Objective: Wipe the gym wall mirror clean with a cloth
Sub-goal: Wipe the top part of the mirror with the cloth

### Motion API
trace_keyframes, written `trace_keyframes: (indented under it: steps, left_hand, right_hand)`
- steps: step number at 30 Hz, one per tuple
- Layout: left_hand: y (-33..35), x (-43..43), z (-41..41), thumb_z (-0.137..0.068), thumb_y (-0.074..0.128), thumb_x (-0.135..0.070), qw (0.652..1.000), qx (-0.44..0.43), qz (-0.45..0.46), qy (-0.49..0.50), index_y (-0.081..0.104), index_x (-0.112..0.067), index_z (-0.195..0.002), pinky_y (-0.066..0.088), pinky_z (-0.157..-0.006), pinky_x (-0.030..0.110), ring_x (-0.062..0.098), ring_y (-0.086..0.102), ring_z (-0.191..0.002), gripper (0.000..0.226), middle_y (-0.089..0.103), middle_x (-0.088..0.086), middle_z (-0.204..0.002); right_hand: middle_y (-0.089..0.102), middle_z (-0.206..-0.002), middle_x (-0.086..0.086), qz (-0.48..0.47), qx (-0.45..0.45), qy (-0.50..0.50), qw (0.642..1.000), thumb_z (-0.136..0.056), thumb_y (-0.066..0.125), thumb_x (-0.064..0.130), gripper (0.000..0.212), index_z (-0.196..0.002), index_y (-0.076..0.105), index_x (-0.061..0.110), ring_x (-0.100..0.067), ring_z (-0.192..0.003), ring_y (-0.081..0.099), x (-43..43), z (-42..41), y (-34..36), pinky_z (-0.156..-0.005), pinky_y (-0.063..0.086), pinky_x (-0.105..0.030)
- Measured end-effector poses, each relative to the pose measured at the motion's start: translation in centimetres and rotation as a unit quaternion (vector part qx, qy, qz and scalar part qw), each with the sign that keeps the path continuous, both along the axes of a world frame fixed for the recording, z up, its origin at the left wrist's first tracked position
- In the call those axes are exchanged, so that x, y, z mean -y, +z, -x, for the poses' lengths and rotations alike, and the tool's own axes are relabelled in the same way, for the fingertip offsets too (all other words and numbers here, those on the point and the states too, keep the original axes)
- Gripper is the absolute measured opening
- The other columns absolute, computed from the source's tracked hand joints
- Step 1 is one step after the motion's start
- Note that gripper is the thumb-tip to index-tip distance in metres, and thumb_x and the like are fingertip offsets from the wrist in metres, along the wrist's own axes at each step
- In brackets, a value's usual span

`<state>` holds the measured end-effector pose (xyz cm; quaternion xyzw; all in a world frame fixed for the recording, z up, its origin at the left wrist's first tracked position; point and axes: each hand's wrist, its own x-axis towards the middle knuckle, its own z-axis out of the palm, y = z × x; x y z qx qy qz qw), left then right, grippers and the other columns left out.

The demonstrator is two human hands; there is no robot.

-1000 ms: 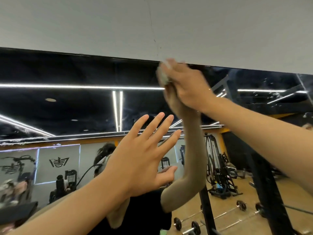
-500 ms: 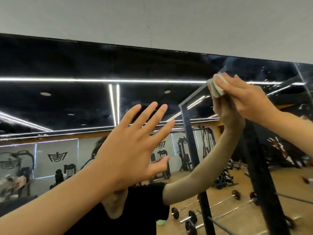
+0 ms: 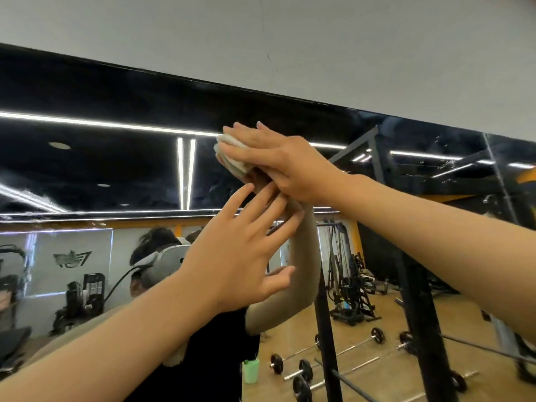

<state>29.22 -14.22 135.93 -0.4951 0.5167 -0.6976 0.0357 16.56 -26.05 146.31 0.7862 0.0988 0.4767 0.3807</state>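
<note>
Leftward went your right hand (image 3: 284, 166), pressed flat across the soft folded cloth (image 3: 232, 162); left hand (image 3: 240, 256) splayed, empty.

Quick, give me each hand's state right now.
Left hand: open, fingers spread, holding nothing.
Right hand: open, straight fingers pressing the cloth on the mirror.
</note>
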Motion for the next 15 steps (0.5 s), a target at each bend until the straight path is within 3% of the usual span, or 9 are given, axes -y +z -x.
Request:
trace_keyframes:
  steps: [7,9,12,15]
  left_hand:
    - [-0.1,0.3,-0.5,-0.100,0.031,-0.072,1.000,-0.011,-0.001,-0.008,0.039,-0.022,-0.163,0.016,-0.128,0.057,0.036,0.023,-0.160,0.081,0.026,0.017,-0.171]
    - [-0.2,0.4,-0.6,-0.100,0.033,-0.072,1.000,-0.011,-0.002,-0.011,0.039,-0.021,-0.163,0.016,-0.128,0.057,0.036,0.023,-0.160,0.081,0.027,0.017,-0.171]
    - [-0.1,0.4,-0.7,-0.099,0.034,-0.071,1.000,-0.016,-0.003,-0.015,0.040,-0.021,-0.162,0.019,-0.127,0.058,0.037,0.025,-0.159,0.081,0.030,0.017,-0.170]
    - [-0.2,0.2,-0.5,-0.100,0.030,-0.071,1.000,-0.017,-0.006,-0.011,0.043,-0.020,-0.161,0.022,-0.126,0.059,0.038,0.028,-0.158,0.081,0.032,0.018,-0.169]
  right_hand:
    - [0.031,-0.167,-0.009,-0.069,0.076,-0.005,0.995,-0.108,0.035,0.018,0.051,-0.159,0.035,0.024,-0.032,-0.157,0.023,7.2,5.6,-2.9,-0.126,0.025,-0.057]
    - [0.029,-0.168,-0.006,-0.097,0.110,-0.014,0.989,-0.108,0.033,0.018,0.051,-0.160,0.035,0.023,-0.028,-0.158,0.022,8.8,7.1,-3.5,-0.128,0.024,-0.051]
    - [0.030,-0.168,-0.005,-0.130,0.152,-0.025,0.979,-0.109,0.033,0.018,0.051,-0.160,0.036,0.022,-0.024,-0.157,0.024,10.6,8.1,-4.8,-0.128,0.019,-0.032]
    - [0.034,-0.166,-0.008,-0.189,0.182,0.010,0.965,-0.108,0.030,0.024,0.051,-0.158,0.040,0.015,-0.022,-0.157,0.026,10.9,8.0,-5.7,-0.129,0.021,-0.033]
